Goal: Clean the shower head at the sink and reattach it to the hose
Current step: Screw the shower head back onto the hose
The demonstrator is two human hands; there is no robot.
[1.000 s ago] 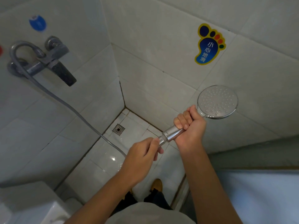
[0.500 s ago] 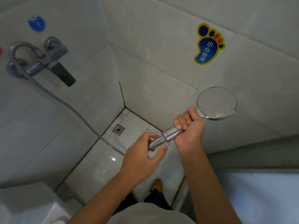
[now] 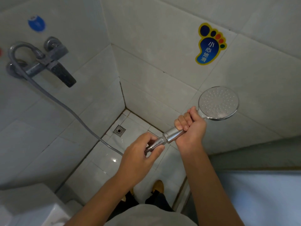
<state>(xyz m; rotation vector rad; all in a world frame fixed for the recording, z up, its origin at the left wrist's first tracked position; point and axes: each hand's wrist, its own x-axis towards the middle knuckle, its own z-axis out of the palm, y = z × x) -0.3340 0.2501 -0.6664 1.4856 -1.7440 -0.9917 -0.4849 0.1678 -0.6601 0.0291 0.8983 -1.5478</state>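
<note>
My left hand [image 3: 138, 154] has slid down off the handle end since a second ago: then its fingers covered the joint, now they pinch the chrome hose nut [image 3: 158, 141] from both sides, thumb below and fingertips above, with the ribbed end of the hose [image 3: 65, 105] poking out just under my knuckles. My right hand [image 3: 189, 128] has not shifted; its fingers stay wrapped tight round the handle of the shower head [image 3: 218, 102], which I hold in the air at about 2 o'clock from my left hand, its spray face turned up toward me. The nut sits right against the handle's lower end; I cannot tell whether the thread is engaged. From my left hand the grey hose runs off toward 10 o'clock, across the wall tiles, and loops up into the mixer tap [image 3: 48, 62] with its dark lever. Nothing lies between my hands and the joint. At 12 o'clock, high on the far wall, is a blue and yellow foot-shaped sticker [image 3: 210, 44]; a blue dot sticker [image 3: 36, 23] sits above the tap. Below, in the floor corner, is a square floor drain [image 3: 119, 130]; I cannot see anything lying in it. My shoes [image 3: 158, 186] show at 6 o'clock on the wet white floor.
</note>
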